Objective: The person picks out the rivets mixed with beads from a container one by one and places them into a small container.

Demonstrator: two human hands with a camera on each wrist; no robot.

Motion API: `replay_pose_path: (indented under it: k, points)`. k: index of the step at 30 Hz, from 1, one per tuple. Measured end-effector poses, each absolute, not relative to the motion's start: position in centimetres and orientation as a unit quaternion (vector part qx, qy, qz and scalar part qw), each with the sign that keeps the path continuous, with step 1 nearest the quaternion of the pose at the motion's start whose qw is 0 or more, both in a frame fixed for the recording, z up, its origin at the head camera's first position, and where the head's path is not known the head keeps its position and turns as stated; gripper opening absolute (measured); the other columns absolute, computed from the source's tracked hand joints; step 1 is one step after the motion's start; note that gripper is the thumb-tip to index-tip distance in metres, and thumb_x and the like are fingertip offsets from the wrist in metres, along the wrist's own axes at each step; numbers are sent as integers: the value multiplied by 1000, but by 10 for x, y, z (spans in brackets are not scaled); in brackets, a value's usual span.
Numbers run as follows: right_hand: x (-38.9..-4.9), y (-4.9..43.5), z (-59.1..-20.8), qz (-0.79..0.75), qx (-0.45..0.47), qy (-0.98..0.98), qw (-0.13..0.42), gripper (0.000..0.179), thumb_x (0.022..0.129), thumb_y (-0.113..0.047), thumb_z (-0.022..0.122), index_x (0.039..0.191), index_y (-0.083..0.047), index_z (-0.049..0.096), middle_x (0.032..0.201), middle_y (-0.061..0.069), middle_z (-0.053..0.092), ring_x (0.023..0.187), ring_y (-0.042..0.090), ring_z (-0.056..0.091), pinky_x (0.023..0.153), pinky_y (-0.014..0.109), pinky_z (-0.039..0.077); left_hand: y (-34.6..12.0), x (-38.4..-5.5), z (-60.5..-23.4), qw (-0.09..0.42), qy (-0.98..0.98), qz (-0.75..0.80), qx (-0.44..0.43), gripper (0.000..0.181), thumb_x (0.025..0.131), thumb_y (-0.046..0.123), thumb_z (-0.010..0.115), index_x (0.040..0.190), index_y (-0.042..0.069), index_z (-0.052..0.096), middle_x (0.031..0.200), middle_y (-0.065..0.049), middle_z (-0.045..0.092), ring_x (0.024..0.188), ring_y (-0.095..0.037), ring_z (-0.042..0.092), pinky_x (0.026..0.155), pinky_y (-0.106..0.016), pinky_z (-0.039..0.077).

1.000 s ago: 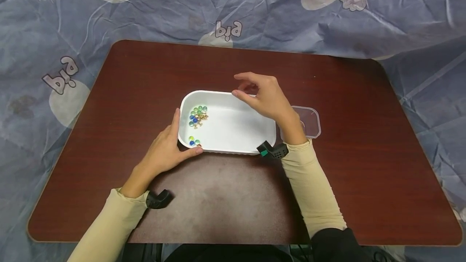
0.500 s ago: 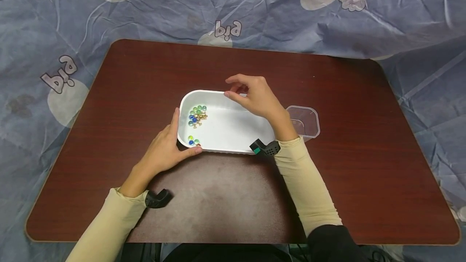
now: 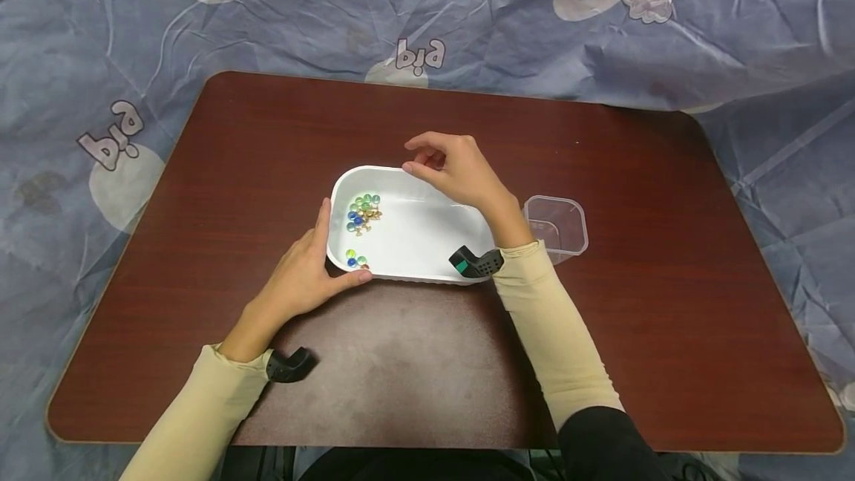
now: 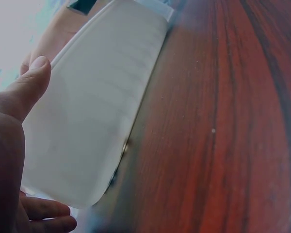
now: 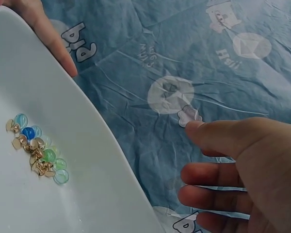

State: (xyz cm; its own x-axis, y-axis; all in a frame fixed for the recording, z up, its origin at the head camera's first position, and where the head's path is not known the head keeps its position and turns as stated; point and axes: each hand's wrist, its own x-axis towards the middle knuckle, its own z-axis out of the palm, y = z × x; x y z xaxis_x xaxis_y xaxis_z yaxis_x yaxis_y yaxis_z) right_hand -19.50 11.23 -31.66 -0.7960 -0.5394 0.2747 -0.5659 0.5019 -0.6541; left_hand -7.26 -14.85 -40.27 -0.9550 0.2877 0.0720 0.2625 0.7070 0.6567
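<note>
A white rectangular tray (image 3: 434,243) lies on the table. Near its left end are several glass marbles (image 3: 361,203) in green, blue and clear tints, mixed with small gold-coloured pieces (image 5: 37,155) that have flat discs and short stems, like thumbtacks. A smaller group of marbles (image 3: 352,262) sits in the near left corner. My left hand (image 3: 297,273) rests against that corner, thumb (image 4: 36,73) along the near rim and straight fingers along the left end. Above the tray's far rim hovers my right hand (image 3: 461,169), fingers loosely bent, thumb apart, with nothing between them.
A clear plastic box (image 3: 564,225) stands right of the tray, partly hidden behind my right forearm. The brown wooden table (image 3: 668,280) extends on both sides. A blue printed cloth (image 3: 467,13) hangs or lies beyond its edges.
My right hand has drifted left along the tray's far rim, uncovering more of the clear box. The left hand, tray and marbles have stayed where they were.
</note>
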Motion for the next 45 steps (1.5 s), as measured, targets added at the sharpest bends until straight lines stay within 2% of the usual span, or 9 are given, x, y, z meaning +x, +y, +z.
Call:
replay_pose_path:
  k: [12, 20, 35, 45]
  points:
    - [-200, 98, -316, 395, 327, -859, 1, 26, 92, -15, 72, 114, -2, 70, 86, 5, 70, 75, 15, 60, 71, 27, 46, -149, -72, -403, 20, 922, 355, 152, 125, 79, 58, 77, 158, 9, -8, 153, -25, 34, 131, -39, 44, 103, -56, 36]
    - [-202, 84, -314, 385, 336, -859, -5, 25, 92, -15, 73, 113, -2, 70, 86, 6, 69, 75, 17, 61, 71, 27, 47, -148, -72, -402, 23, 923, 353, 150, 125, 79, 58, 77, 158, 6, -5, 153, -25, 33, 132, -39, 43, 103, -56, 36]
    - [-206, 64, -337, 408, 376, -832, -14, 22, 92, -14, 72, 109, 1, 72, 82, 4, 69, 72, 14, 60, 70, 26, 47, -147, -71, -402, 23, 921, 358, 155, 126, 79, 56, 78, 158, 7, -6, 152, -24, 35, 131, -38, 44, 103, -55, 36]
    - [-205, 57, -341, 385, 386, -836, -61, 18, 92, -14, 72, 105, -1, 73, 76, 1, 66, 69, 12, 58, 68, 24, 46, -148, -72, -401, 14, 921, 357, 158, 125, 79, 54, 79, 158, 5, -4, 153, -25, 33, 133, -39, 42, 104, -55, 35]
